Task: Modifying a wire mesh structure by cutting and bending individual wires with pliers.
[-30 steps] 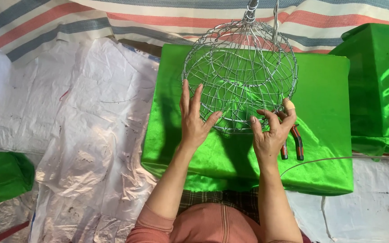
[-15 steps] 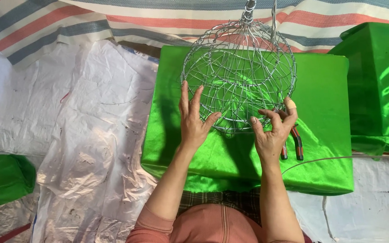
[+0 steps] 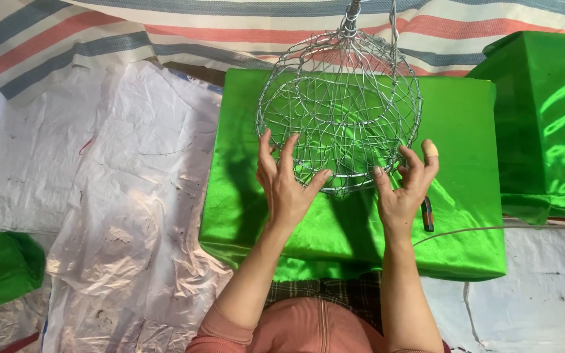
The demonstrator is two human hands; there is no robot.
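Half-hidden behind right hand (image 3: 403, 189): perhaps pliers (image 3: 428, 214).

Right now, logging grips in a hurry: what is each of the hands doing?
Left hand: open, fingers on the wire ball frame.
Right hand: open, fingertips touching it.

Single head view, looking steeply down, close over green cushion (image 3: 354, 222) and plastic floor sheet (image 3: 119, 216).

The wire ball (image 3: 339, 111) is shiny silver. The cloth (image 3: 465, 216) under it is bright shiny green. The big sheet (image 3: 132, 189) beside it is white and crinkly. The tarp (image 3: 165, 26) at the back has red, blue and white stripes. The sleeves (image 3: 210, 330) are pink.
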